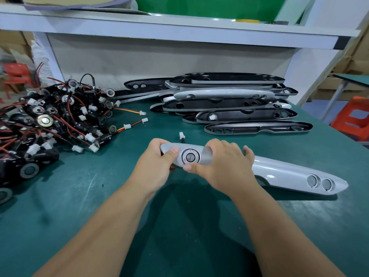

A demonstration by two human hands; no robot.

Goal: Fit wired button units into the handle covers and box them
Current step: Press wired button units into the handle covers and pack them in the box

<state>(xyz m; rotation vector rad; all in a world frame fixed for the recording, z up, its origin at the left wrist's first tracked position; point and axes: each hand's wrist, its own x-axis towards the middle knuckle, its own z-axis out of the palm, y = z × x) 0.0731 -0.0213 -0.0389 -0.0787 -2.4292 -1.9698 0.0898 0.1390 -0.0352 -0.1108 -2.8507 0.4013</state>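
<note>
A long silver handle cover [279, 172] lies across the green table in front of me, face up. A round button unit [190, 157] with red markings sits in the hole at its left end. My left hand [157, 166] grips that left end, thumb on top beside the button. My right hand [221, 166] grips the cover just right of the button, thumb pressed on the near edge. A white connector [181, 135] on a black wire sticks out behind the cover. Two empty round holes [319, 182] show at the cover's right end.
A tangled heap of wired button units [50, 120] with red and black leads fills the left of the green table [119, 196]. A stack of handle covers [229, 102], mostly underside up, lies behind. A white shelf frame [179, 31] rises at the back.
</note>
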